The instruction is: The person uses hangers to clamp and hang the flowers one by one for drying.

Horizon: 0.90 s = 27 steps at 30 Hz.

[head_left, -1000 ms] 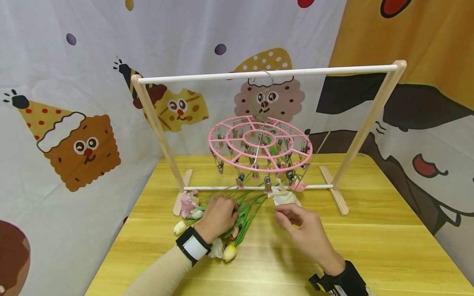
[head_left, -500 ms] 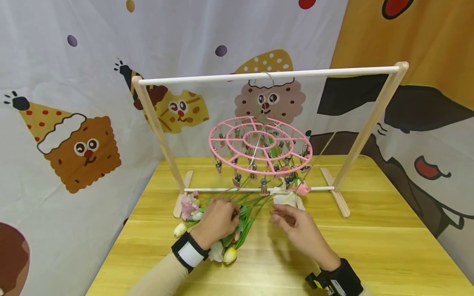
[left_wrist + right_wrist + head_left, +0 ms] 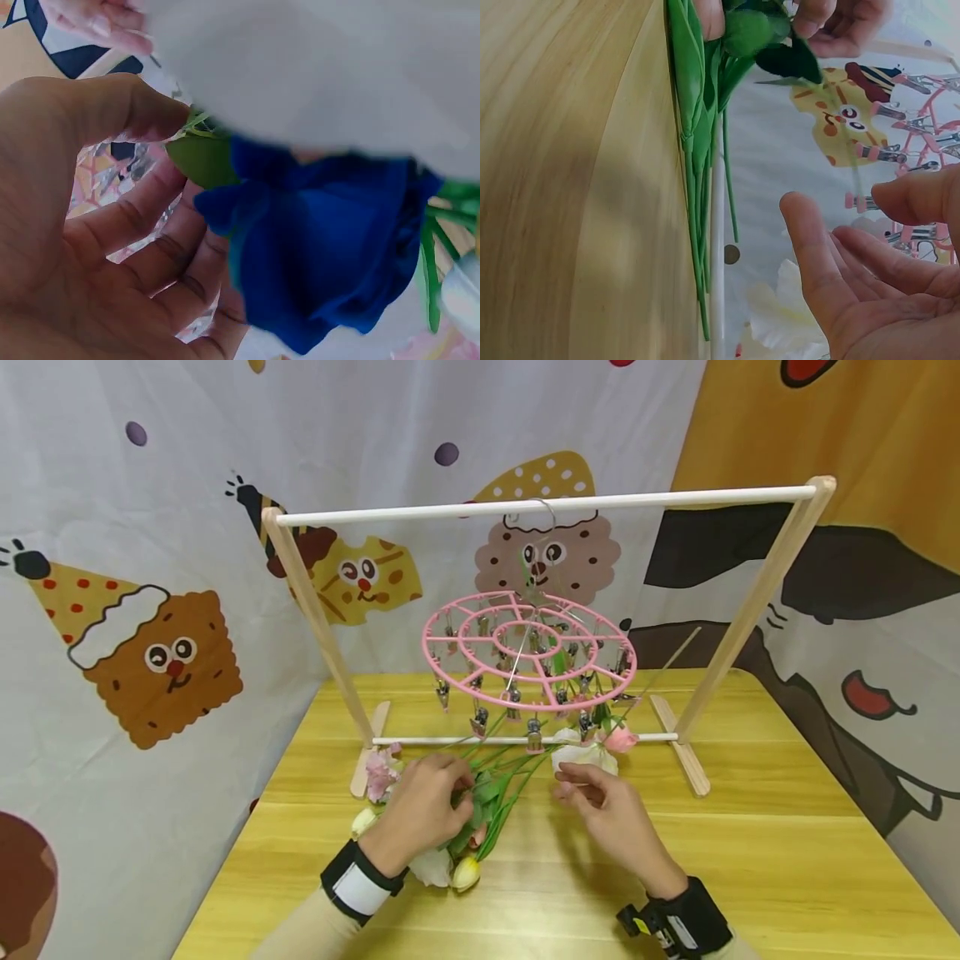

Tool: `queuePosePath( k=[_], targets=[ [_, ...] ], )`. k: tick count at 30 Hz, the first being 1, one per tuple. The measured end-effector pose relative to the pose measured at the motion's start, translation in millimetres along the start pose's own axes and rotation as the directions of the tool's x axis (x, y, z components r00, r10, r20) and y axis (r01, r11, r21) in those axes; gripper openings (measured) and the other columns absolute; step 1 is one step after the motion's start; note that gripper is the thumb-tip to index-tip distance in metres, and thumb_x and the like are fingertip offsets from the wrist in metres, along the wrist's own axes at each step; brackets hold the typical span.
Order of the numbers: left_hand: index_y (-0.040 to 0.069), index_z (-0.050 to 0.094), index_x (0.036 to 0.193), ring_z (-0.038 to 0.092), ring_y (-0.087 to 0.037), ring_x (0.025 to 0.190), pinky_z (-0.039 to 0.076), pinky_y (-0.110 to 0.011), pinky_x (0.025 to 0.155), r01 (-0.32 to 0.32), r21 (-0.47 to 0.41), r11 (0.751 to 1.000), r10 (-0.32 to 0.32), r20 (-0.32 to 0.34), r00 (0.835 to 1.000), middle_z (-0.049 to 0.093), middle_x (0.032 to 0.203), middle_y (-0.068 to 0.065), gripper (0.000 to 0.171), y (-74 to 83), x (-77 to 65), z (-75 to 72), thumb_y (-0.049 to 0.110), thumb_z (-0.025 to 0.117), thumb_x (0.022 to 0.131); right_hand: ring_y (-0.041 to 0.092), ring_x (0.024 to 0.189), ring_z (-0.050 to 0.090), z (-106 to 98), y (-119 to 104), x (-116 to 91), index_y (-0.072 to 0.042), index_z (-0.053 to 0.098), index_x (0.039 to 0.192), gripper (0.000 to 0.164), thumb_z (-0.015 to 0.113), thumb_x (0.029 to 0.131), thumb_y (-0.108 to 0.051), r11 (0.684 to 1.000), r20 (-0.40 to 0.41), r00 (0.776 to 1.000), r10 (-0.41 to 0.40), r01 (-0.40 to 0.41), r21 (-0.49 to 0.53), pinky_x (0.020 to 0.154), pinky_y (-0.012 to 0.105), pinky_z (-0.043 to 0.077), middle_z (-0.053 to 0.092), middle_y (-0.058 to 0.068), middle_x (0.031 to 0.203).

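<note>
My left hand [image 3: 420, 806] is over the pile of flowers on the table. In the left wrist view its thumb and forefinger pinch a blue rose [image 3: 322, 247] by the stem and green leaf [image 3: 201, 159] just below the bloom; in the head view the hand hides this bloom. My right hand [image 3: 615, 818] is held to the right of the pile with its fingers loosely bent. Nothing lies between its thumb and fingers [image 3: 810, 232] in the right wrist view. Close behind it are a white flower [image 3: 585, 756] and a pink rose [image 3: 621, 739] below the hanger.
A round pink clip hanger [image 3: 450, 679] with several metal clips hangs from the white bar [image 3: 412, 513] of a wooden stand. Around my left hand lie a yellow tulip [image 3: 466, 874], a mauve flower [image 3: 380, 772] and green stems [image 3: 517, 793]. A printed cloth hangs behind.
My left hand has shifted left and a little nearer to me. The pink rose and a thin stem under the hanger have swung slightly right. My right hand has barely moved.
</note>
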<state>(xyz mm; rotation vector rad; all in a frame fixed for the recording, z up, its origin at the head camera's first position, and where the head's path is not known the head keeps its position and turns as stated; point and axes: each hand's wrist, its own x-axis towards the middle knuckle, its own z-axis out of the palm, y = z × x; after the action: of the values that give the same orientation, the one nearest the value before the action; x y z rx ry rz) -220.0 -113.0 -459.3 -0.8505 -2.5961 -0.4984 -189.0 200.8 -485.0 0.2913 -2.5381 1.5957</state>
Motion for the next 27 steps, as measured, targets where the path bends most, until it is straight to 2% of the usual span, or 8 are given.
queuePosePath(
  k=[8,13,16,21,23,27],
  targets=[
    [0.017,0.083,0.100,0.073,-0.017,0.090,0.065,-0.043,0.086,-0.015,-0.008,1.000,0.015,-0.024,1.000,0.076,0.094,0.003,0.010,1.5,-2.3,-5.4,0.016,0.090,0.092,0.024,0.110,0.087,-2.9,1.5,0.5,-0.006,0.078,0.148,0.033,0.075,0.116,-0.013,1.000,-0.016,1.000,0.021,-0.021,-0.006,0.093,0.019,0.067,0.086,0.017,0.130],
    [0.017,0.084,0.101,0.074,-0.016,0.093,0.066,-0.043,0.089,-0.042,-0.028,0.999,0.041,-0.017,0.999,0.078,0.097,0.004,0.013,9.4,-2.3,-9.2,0.014,0.090,0.090,0.025,0.109,0.087,-0.2,1.9,-0.9,-0.005,0.082,0.140,0.030,0.081,0.112,-0.016,1.000,0.028,1.000,-0.001,0.000,0.030,0.093,0.020,0.068,0.087,0.018,0.127],
    [0.017,0.084,0.100,0.072,-0.014,0.091,0.064,-0.040,0.087,-0.067,-0.042,0.997,0.066,-0.017,0.998,0.078,0.095,0.004,0.013,15.1,-1.7,-10.8,0.014,0.091,0.090,0.029,0.109,0.088,1.9,0.1,-2.7,-0.003,0.082,0.138,0.030,0.083,0.110,-0.015,0.997,0.074,0.997,-0.013,0.007,0.078,0.095,0.022,0.069,0.086,0.022,0.127],
    [0.018,0.084,0.101,0.064,-0.010,0.085,0.059,-0.033,0.080,-0.100,-0.083,0.992,0.099,-0.008,0.995,0.074,0.092,0.005,0.013,25.3,1.5,-11.9,0.014,0.090,0.090,0.018,0.108,0.088,3.0,-1.9,-6.3,0.001,0.079,0.141,0.033,0.081,0.111,-0.014,0.985,0.127,0.991,-0.045,0.023,0.170,0.097,0.027,0.071,0.084,0.027,0.128],
    [0.018,0.084,0.101,0.063,-0.008,0.084,0.058,-0.032,0.080,-0.108,-0.093,0.990,0.107,-0.011,0.994,0.073,0.091,0.005,0.014,29.7,3.2,-12.4,0.013,0.090,0.090,0.014,0.106,0.087,2.7,-1.8,-7.2,0.003,0.077,0.143,0.033,0.078,0.113,-0.011,0.975,0.134,0.989,-0.070,0.039,0.220,0.096,0.031,0.073,0.084,0.028,0.128],
    [0.018,0.084,0.103,0.066,-0.009,0.083,0.060,-0.032,0.081,-0.131,-0.108,0.985,0.127,-0.040,0.991,0.076,0.092,0.004,0.014,37.8,8.2,-13.5,0.014,0.092,0.092,0.019,0.105,0.089,1.2,-4.3,-8.2,0.008,0.073,0.145,0.032,0.072,0.115,-0.005,0.943,0.106,0.988,-0.109,0.069,0.325,0.094,0.043,0.074,0.083,0.030,0.128]
  ],
)
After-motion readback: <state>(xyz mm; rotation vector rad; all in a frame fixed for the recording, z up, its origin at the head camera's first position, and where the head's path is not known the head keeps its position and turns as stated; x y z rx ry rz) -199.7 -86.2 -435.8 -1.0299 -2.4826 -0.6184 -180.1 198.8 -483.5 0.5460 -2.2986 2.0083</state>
